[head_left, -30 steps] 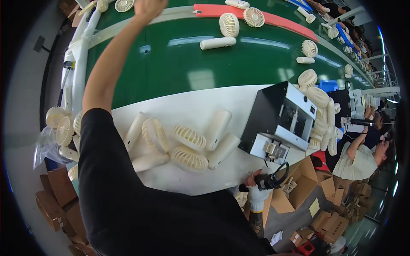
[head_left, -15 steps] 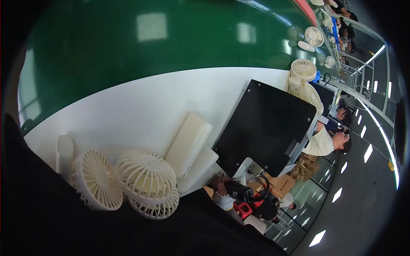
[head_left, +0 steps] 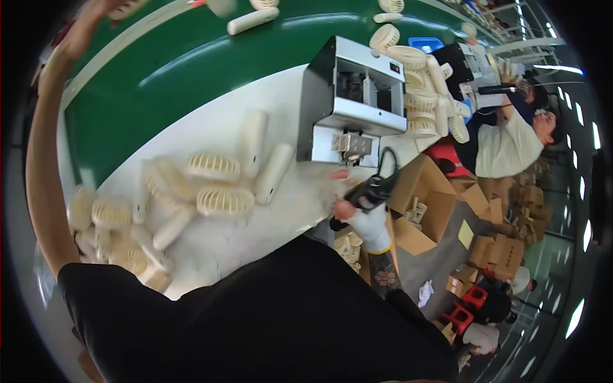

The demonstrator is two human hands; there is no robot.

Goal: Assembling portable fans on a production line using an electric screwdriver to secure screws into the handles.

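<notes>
A: The left grip [head_left: 94, 11] has come back into view since half a second ago, when only black sleeve showed on that side, and the machine's open front shows again where its flat black side filled the view.

B: And the right grip [head_left: 361, 217]?

A: Same as before: bare fingertips and white glove wrapped around the black tool [head_left: 377, 190], a corded cylinder, at the worktop's [head_left: 284, 108] near edge, toward its right end.

B: What does the left one have?

A: A ribbed cream piece [head_left: 128, 7] is right beside it, out past the pale border at the far left corner of the green surface [head_left: 191, 83]. The frame cuts that hand off, so I can't tell whether it's clamped on the piece or apart from it.

B: And closer in?

A: Mid-worktop, two fan heads [head_left: 225, 201] sit near each other, with two cream handles [head_left: 274, 172] leaning just to their right. A blurred pile [head_left: 112, 212] of similar parts crowds the left end.

B: Right end?

A: The black and silver machine [head_left: 370, 102] stands there, just beyond the tool. Past it is a heap of cream parts [head_left: 421, 99], then a co-worker in a pale shirt [head_left: 511, 150]. Below the right edge, an open cardboard box [head_left: 440, 191] has more cream parts inside.
</notes>
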